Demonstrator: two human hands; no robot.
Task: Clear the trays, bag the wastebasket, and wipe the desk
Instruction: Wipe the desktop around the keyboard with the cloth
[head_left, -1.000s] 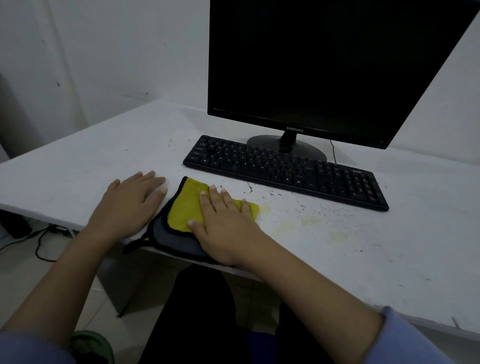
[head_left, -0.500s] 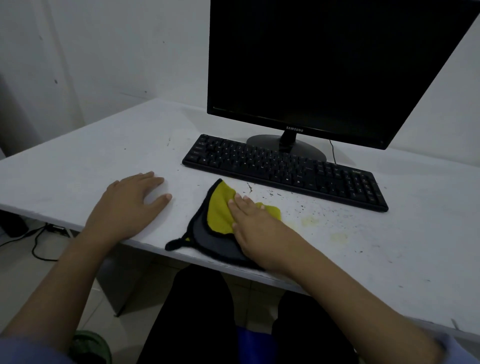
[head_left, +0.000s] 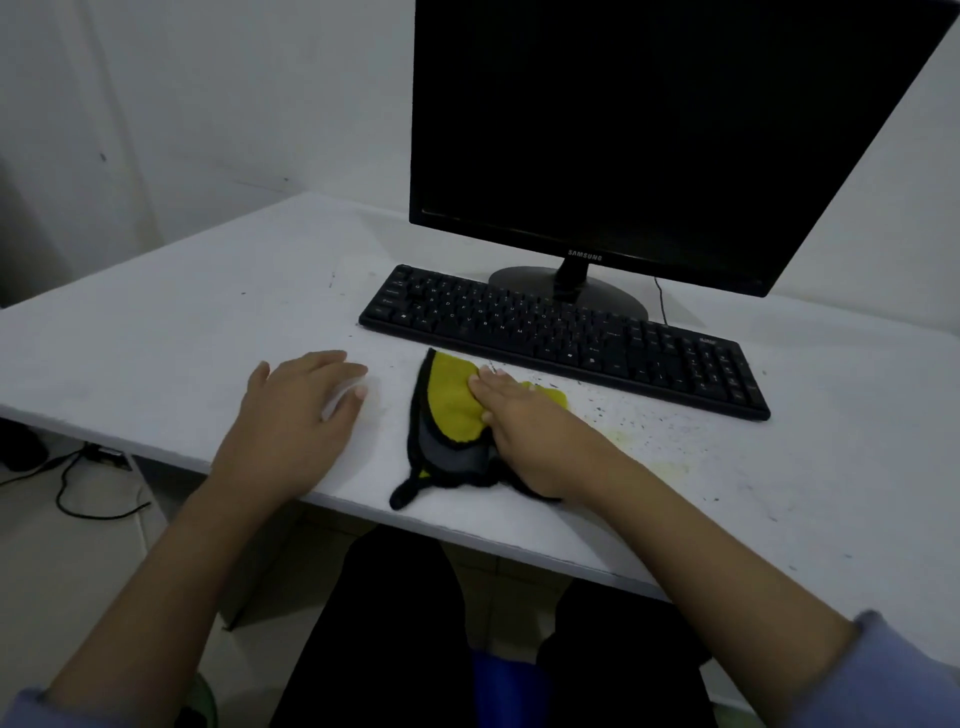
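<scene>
The monitor is cut off by the top and right edges. The right hand covers part of the cloth (its right half). The desk runs past both side edges. Keyboard legends are too small to read.

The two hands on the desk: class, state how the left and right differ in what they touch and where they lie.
The left hand rests on bare desk; the right hand presses the yellow-and-grey cloth. The left hand lies clear of the keyboard; the right hand's fingertips lie close before it. Both are flat, fingers straight.
</scene>
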